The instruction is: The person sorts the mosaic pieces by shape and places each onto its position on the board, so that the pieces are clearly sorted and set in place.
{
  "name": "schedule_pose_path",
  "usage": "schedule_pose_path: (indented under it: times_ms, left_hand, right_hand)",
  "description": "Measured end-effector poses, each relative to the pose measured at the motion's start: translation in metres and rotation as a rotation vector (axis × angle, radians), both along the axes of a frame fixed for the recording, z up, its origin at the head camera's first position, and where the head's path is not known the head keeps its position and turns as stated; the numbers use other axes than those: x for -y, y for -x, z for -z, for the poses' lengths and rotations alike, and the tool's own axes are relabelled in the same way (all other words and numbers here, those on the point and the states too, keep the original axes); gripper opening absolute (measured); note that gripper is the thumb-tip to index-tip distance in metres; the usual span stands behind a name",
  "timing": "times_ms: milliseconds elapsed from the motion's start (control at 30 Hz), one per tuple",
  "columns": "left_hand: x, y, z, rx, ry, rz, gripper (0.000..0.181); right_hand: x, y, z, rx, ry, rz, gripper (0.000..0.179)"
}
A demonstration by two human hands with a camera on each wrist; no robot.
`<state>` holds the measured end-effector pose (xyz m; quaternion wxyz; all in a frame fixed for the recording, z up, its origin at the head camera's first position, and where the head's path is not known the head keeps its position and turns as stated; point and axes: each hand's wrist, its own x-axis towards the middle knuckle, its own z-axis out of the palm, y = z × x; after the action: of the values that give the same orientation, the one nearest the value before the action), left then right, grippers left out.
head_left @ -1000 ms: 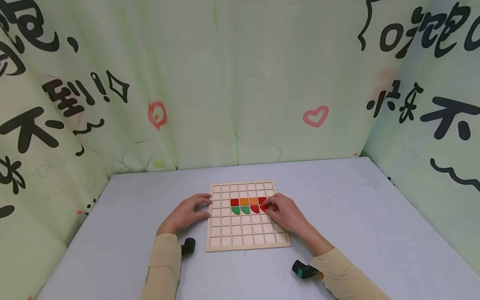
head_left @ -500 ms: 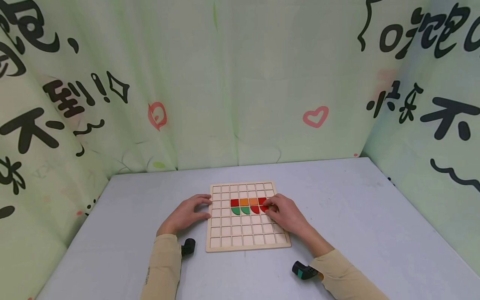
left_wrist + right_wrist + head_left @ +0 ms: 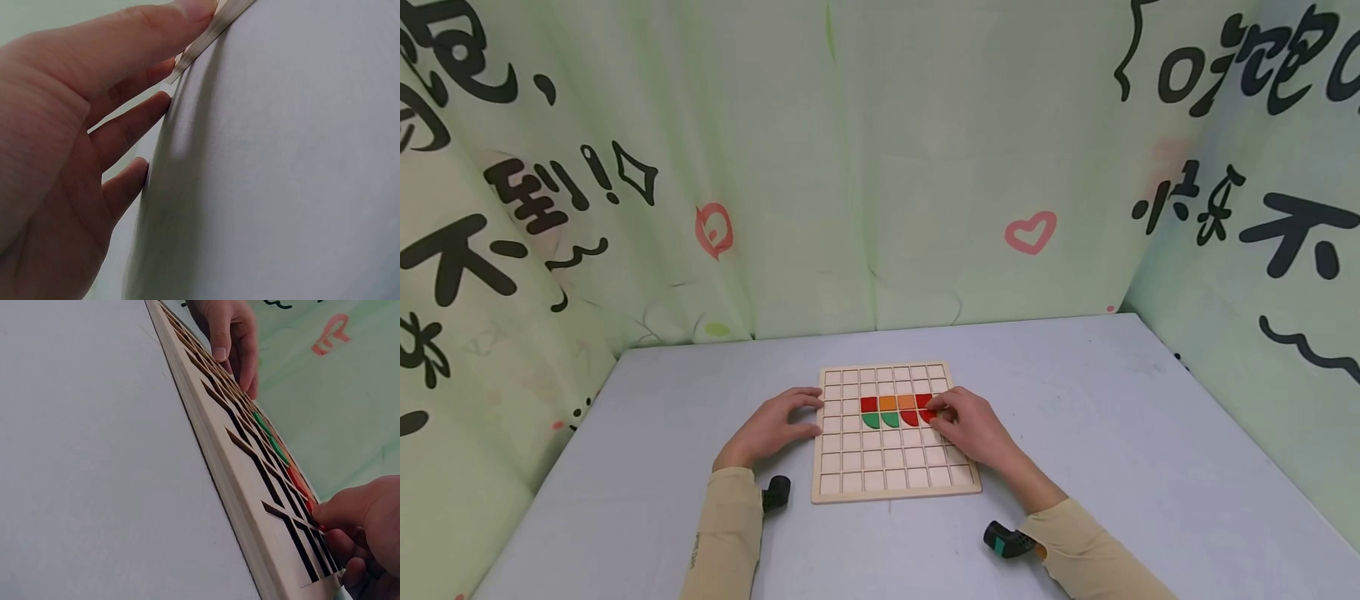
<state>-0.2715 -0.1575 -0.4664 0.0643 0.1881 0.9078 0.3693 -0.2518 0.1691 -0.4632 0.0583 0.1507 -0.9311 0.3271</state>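
Observation:
A square wooden grid board (image 3: pixel 895 497) lies flat on the table. In its upper middle sits a row of a red square (image 3: pixel 868 404), two orange squares (image 3: pixel 897 403) and another red square (image 3: pixel 924 401). Below them are two green quarter-circles (image 3: pixel 881 420) and a red quarter-circle (image 3: pixel 910 418). My right hand (image 3: pixel 973 427) pinches a second red quarter-circle (image 3: pixel 927 415) at that row's right end, partly hidden by the fingertips. My left hand (image 3: pixel 771 427) rests against the board's left edge, thumb and fingers spread; in the left wrist view the thumb touches the rim (image 3: pixel 209 40).
The white table (image 3: pixel 1075 400) extends around the board. Green curtains (image 3: pixel 925 167) with black lettering and hearts stand behind and at both sides. Black wrist devices (image 3: pixel 1009 540) are worn under each beige sleeve (image 3: pixel 1097 546).

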Motion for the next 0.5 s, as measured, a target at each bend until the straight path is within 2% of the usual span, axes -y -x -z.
schedule_pose_path:
  times_ms: [500]
  left_hand:
    - [0.0013,0.0015,0.0015,0.018,-0.002,-0.015,0.039]
  right_hand:
    - [-0.0003,0.0011,0.0016,0.009,0.011,0.004,0.017]
